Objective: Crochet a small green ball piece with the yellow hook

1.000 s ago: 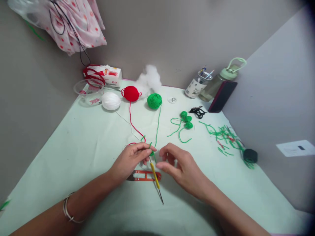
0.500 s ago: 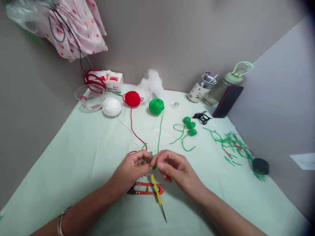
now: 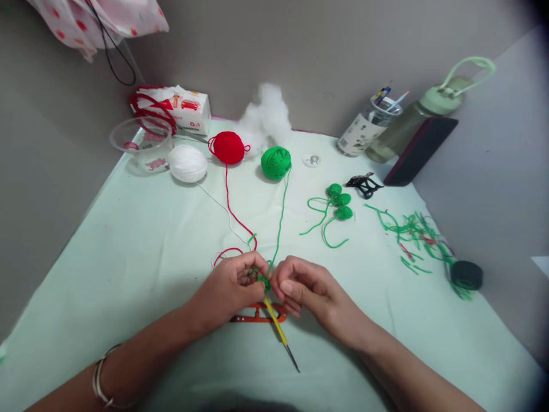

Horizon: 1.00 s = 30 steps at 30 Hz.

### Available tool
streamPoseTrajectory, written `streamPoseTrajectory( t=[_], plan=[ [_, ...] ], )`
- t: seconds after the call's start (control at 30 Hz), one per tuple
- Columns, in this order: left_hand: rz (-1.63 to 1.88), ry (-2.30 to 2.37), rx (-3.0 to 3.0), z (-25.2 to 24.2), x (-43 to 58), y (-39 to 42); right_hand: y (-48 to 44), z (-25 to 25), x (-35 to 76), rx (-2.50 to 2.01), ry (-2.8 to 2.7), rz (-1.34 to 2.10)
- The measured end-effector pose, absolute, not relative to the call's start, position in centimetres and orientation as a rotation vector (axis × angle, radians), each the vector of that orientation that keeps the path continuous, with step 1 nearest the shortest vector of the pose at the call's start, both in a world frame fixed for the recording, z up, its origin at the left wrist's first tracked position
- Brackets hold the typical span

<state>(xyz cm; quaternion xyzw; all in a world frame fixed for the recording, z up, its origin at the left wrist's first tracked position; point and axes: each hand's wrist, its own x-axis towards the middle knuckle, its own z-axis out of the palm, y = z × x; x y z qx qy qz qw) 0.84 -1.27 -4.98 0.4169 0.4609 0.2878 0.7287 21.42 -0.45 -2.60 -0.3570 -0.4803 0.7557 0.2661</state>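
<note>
My left hand (image 3: 231, 284) is closed on a small green crochet piece (image 3: 264, 282). A crochet hook (image 3: 277, 324) with a yellow handle sticks out of the piece, its metal end slanting down to the right. Just right of the piece, my right hand (image 3: 316, 294) is pinched, thumb against fingers; whatever is in the pinch is too small to make out. Green yarn runs from the green yarn ball (image 3: 275, 163) down to the hands. Beneath the hook lie orange thread snips (image 3: 258, 314), partly hidden by my left hand.
Behind stand a red yarn ball (image 3: 229, 147), a white yarn ball (image 3: 187, 163), white stuffing (image 3: 268, 114) and a plastic tub (image 3: 141, 146). To the right are small green crocheted balls (image 3: 342, 200), a black hair clip (image 3: 364, 184), yarn scraps (image 3: 414, 229), black tape (image 3: 466, 275) and a bottle (image 3: 422, 123).
My right hand has drawn slightly away from the crochet piece, which shows more now. The view has tilted down and closer. My left hand keeps its hold.
</note>
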Motion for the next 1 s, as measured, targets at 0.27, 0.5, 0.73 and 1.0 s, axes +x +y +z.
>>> streamPoseTrajectory(
  t=[0.27, 0.5, 0.73, 1.0],
  plan=[
    [0.717, 0.864, 0.877, -4.9, 0.6, -0.6, 0.4, -3.5, 21.2, -0.902, -1.035, 1.998],
    [0.751, 0.889, 0.834, -4.2, 1.0, -0.9, 0.2, -3.3, 20.9, -0.910, -1.042, 1.965],
    [0.729, 0.919, 0.771, -4.5, 1.5, -1.7, -0.1, -3.0, 20.5, -0.865, -1.141, 2.084],
    [0.674, 1.181, 1.215, -4.5, 2.3, -2.8, -1.5, -1.5, 20.9, -1.165, -1.610, 1.882]
  ],
)
